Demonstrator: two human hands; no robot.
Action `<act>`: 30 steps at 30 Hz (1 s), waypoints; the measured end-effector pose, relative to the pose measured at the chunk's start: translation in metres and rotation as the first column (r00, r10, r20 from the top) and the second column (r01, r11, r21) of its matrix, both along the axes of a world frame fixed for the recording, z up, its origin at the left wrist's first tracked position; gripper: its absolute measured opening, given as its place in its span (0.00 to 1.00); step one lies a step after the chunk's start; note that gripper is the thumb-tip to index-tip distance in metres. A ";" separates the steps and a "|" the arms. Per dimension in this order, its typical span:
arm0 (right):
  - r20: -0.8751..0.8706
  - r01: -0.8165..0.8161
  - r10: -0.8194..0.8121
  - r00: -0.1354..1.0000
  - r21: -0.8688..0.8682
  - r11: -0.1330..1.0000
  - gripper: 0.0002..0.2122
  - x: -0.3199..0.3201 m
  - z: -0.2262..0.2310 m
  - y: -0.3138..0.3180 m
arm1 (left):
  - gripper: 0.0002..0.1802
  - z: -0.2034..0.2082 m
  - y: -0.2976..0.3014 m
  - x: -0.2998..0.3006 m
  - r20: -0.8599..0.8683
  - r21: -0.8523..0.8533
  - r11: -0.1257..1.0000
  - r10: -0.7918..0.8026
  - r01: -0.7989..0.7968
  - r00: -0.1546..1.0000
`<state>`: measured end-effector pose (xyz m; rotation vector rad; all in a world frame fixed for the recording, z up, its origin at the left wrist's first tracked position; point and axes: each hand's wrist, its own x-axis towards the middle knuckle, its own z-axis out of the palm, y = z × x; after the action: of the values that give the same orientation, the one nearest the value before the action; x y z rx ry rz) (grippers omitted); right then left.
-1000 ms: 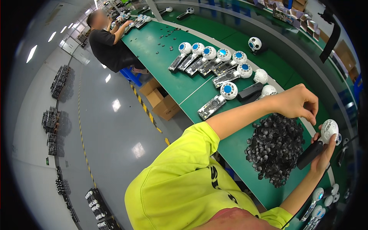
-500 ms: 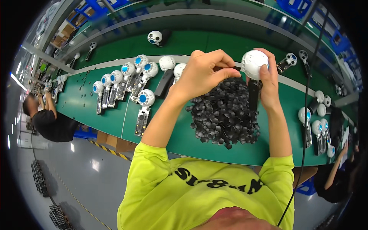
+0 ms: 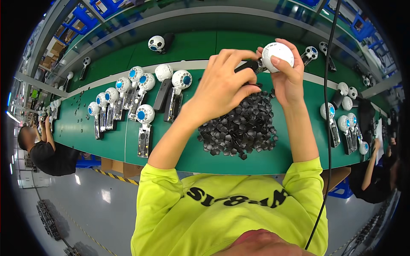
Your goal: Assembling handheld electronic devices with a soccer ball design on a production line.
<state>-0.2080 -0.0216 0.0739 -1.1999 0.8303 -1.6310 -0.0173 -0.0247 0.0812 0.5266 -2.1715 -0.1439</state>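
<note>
My right hand [image 3: 288, 74] is closed round a white football-patterned ball head [image 3: 276, 57], held above the green table. From the ball a black handle [image 3: 248, 66] runs left, partly hidden behind the fingers of my left hand [image 3: 226, 83]. That hand is curled, thumb and forefinger close together; what lies between their tips is too small to make out. Below both hands is a heap of small black pentagon pieces [image 3: 239, 128]. To the left, several white ball heads with blue centres stand on open handles [image 3: 144, 138], beside one with a closed black handle [image 3: 162, 94].
A ball with black patches [image 3: 156, 43] lies on the far green surface. More ball-headed units [image 3: 344, 123] are at the right, near a hanging black cable [image 3: 329, 128]. Loose black pieces dot the table's left part. One person [image 3: 47, 149] works at far left, another [image 3: 371, 170] at far right.
The ball has turned in my right hand, so its handle now points left instead of down. My left hand has shifted left and its fingers have spread around the handle's side.
</note>
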 end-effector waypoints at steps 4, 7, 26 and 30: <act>0.455 -0.098 0.075 0.887 0.027 0.995 0.24 0.027 -0.010 0.006 | 0.08 -0.011 0.010 -0.021 -0.226 -0.039 0.968 0.233 -0.248 0.946; 0.461 -0.125 0.075 0.884 0.080 0.989 0.24 0.030 -0.021 0.015 | 0.11 -0.031 -0.007 -0.028 -0.263 -0.403 0.815 0.332 -0.416 0.906; 0.389 -0.375 0.330 0.860 0.043 0.926 0.26 0.028 -0.014 0.013 | 0.10 0.005 -0.028 0.019 -0.350 -0.240 0.958 0.066 -0.158 0.934; 0.001 -0.143 0.145 0.989 -0.144 0.979 0.23 0.000 -0.022 -0.005 | 0.07 0.003 -0.010 0.031 -0.140 0.145 0.977 -0.140 0.160 0.980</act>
<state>-0.2084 -0.0264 0.0522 -1.3176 0.6121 -1.5986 0.0137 -0.0347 0.0842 0.4275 -2.0827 -0.4213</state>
